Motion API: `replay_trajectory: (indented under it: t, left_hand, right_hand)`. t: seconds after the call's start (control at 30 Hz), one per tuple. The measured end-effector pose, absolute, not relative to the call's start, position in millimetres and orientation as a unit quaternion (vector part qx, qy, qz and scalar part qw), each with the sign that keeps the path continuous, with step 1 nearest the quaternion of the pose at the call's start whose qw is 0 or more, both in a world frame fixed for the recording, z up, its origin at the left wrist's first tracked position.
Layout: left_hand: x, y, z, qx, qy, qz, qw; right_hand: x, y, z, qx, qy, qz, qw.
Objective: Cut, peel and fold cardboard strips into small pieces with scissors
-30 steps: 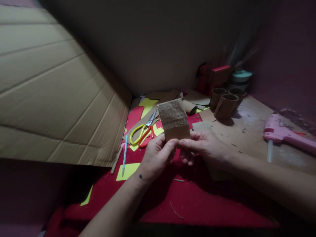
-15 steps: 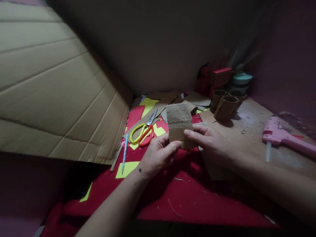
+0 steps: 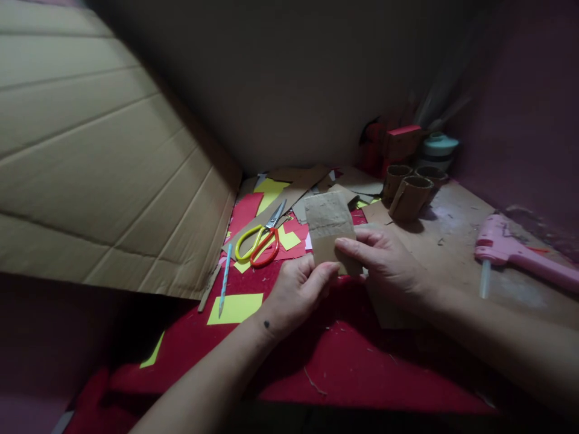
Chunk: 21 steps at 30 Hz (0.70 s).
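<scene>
Between my two hands is a small brown piece of cardboard (image 3: 329,217), tilted up, with a crease across its middle and a rough, wrinkled upper part. My left hand (image 3: 301,289) pinches its lower left edge, thumb on the near face. On the right side, my right hand (image 3: 384,259) grips it with the thumb in front and the fingers mostly hidden behind. Scissors (image 3: 265,238) with one yellow and one red handle lie left of the cardboard, blades half crossed. Nearer the left edge lies a light blue pencil (image 3: 225,280) partly on yellow paper (image 3: 237,308).
A large cardboard sheet (image 3: 104,163) leans on the left. Three cardboard tubes (image 3: 411,199) stand at the back right, near a container with a teal lid (image 3: 439,144). A pink glue gun (image 3: 495,241) lies on the right. Paper and cardboard scraps (image 3: 298,187) cover the back of the red cloth (image 3: 362,367).
My left hand has shifted slightly along the lower edge of the cardboard, and the piece tilts a little differently. The whole view has moved slightly. Both hands keep hold.
</scene>
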<state>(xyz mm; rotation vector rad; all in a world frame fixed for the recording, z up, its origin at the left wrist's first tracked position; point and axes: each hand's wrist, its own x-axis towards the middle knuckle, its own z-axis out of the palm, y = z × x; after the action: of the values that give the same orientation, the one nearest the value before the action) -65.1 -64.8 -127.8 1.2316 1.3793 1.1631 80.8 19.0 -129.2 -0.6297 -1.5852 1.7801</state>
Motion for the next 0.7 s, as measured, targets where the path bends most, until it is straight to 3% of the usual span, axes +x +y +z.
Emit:
replay_trajectory:
  t: [0.33, 0.5, 0.7]
  left_hand:
    - [-70.4, -54.8, -125.8, 0.414, 0.471, 0.579, 0.521]
    - [-73.4, -55.8, -127.5, 0.4, 0.462, 0.563, 0.556]
    - [-76.2, -55.8, -123.7, 0.42, 0.454, 0.549, 0.563]
  right_hand:
    - [76.6, 3.4, -130.6, -0.292, -0.681, 0.575, 0.347]
    - [73.1, 3.2, -132.1, -0.284, -0.642, 0.691, 0.174]
    - [76.9, 1.7, -132.1, -0.274, -0.63, 0.709, 0.16]
